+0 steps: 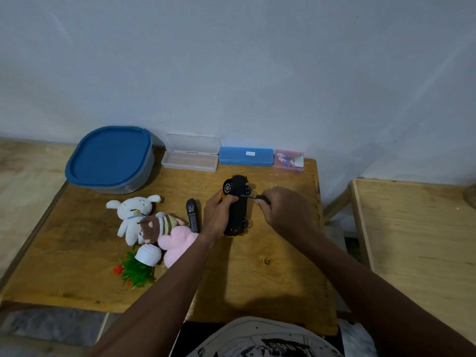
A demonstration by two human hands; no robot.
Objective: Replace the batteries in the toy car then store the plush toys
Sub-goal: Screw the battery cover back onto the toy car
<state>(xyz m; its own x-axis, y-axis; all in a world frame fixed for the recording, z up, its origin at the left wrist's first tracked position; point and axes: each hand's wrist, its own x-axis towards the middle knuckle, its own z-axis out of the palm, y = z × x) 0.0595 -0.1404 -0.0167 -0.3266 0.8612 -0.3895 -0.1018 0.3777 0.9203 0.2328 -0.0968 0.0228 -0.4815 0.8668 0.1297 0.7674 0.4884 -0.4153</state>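
The toy car (pixel 237 205), black underside facing up with a yellow body beneath, lies on its side at the middle of the wooden table (pixel 257 279). My left hand (pixel 217 215) grips it from the left. My right hand (pixel 280 207) holds a small screwdriver (pixel 253 197) whose tip touches the car's underside. Left of the car lie a white plush bunny (pixel 131 215), a small brown-and-striped plush (pixel 159 224) and a pink plush (pixel 177 243), bunched together.
A black remote control (pixel 192 218) lies between plush toys and car. A blue-lidded grey tub (pixel 110 159), an open clear case (pixel 190 155), a blue case (pixel 246 156) and a pink box (pixel 289 161) line the back edge. A toppled fake plant (pixel 139 266) lies front left. A second wooden surface (pixel 417 240) stands right.
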